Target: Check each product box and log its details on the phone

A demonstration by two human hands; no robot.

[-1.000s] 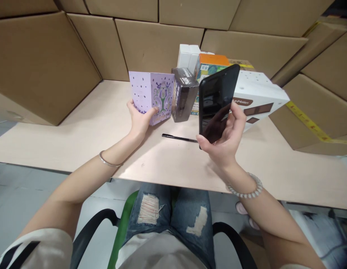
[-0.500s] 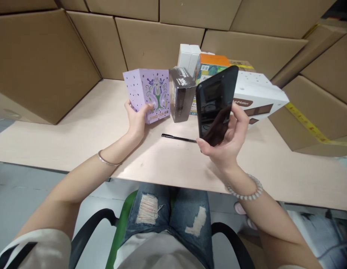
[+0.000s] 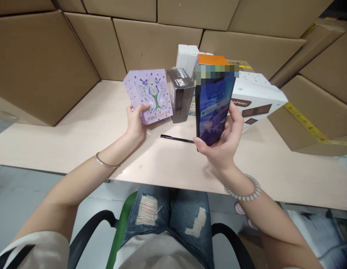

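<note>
My left hand (image 3: 136,121) grips the lower left of a purple tea box (image 3: 158,91) printed with birds, a tree and "FIND TEA". The thumb lies across its front; the other fingers are mostly hidden. In my right hand (image 3: 225,140) a black smartphone (image 3: 214,108) is held upright, its screen lit with a blue-purple picture. Right beside the tea box stands a dark box (image 3: 183,97). A black pen (image 3: 176,138) lies on the table below the boxes, its right end meeting my right thumb in the view.
Behind the phone are an orange-topped box (image 3: 212,59), white boxes (image 3: 187,56) and a large white carton (image 3: 260,95). Cardboard boxes (image 3: 159,45) wall in the back and sides of the wooden table (image 3: 151,164). A green chair (image 3: 125,220) with black armrests stands at the front edge.
The phone's screen has gone from dark to lit. My left hand has turned the tea box so its printed front faces me more. My right hand has shifted slightly left.
</note>
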